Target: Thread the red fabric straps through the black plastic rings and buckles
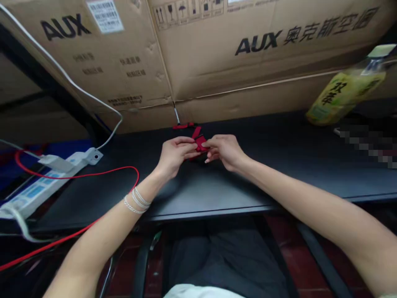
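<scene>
My left hand and my right hand meet over the middle of the dark table. Between their fingertips is a small flat red piece, perhaps folded strap or cloth; its exact kind is too small to make out. Both hands pinch it, the left at its left side and the right at its right edge. A red strip sticks up from its top. Just behind lies another thin red piece, close to a slim silver rod leaning toward the cardboard.
Large AUX cardboard boxes stand along the back of the table. At left lies a white power strip with a white cable and a red cord. A yellow-labelled bottle leans at right.
</scene>
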Motion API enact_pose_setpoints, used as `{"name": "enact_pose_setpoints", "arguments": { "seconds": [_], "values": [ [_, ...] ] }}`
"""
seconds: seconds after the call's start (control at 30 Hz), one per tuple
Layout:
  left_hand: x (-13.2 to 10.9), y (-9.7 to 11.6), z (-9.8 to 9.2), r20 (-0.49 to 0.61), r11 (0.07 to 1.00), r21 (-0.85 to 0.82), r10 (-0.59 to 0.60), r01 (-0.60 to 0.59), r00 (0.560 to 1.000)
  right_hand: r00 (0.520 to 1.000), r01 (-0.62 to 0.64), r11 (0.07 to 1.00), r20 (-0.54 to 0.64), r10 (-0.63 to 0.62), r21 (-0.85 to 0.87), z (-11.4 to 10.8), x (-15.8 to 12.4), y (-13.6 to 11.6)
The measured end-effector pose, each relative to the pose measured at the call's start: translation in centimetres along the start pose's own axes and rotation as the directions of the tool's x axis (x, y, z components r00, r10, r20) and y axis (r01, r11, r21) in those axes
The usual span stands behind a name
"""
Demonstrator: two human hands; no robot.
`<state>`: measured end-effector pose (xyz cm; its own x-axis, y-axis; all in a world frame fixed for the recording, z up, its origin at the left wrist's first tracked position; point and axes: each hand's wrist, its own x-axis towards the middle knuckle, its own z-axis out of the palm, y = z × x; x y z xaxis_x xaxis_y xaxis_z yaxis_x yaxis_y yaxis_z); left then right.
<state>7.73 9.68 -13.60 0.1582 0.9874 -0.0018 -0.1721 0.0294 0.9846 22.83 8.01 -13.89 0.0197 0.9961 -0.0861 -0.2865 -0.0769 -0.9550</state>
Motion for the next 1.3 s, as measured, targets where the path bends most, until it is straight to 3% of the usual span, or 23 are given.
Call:
{"name": "enact_pose_setpoints", "arguments": {
  "seconds": [0.3,0.7,0.93,1.07,1.3],
  "values": [
    [-0.1,0.1,-0.1,0.036,0.999,0.018,0.045,-0.046,0.998,0.999,0.050,0.995,0.003,-0.050,-0.081,-0.1,-0.1,-0.2],
    [0.4,-0.3,-0.4,-0.031,0.977,0.040,0.209,-0.208,0.977,1.000,0.017,0.996,0.026,-0.015,-0.088,0.1,-0.2,0.1],
    [0.6,0.1,-0.7,-0.044,0.937,0.079,0.345,-0.341,0.938,0.983,-0.123,0.986,0.120,0.136,-0.108,0.2,-0.5,0.2],
    [0.6,0.2,-0.9,-0.022,0.932,0.091,0.355,-0.351,0.935,0.976,-0.040,0.999,0.213,0.035,0.019,0.0,-0.3,0.7],
    [0.6,0.1,-0.8,-0.019,0.932,0.072,0.358,-0.356,0.933,0.986,0.086,0.985,0.131,-0.106,0.148,-0.1,0.2,1.0]
  ]
}}
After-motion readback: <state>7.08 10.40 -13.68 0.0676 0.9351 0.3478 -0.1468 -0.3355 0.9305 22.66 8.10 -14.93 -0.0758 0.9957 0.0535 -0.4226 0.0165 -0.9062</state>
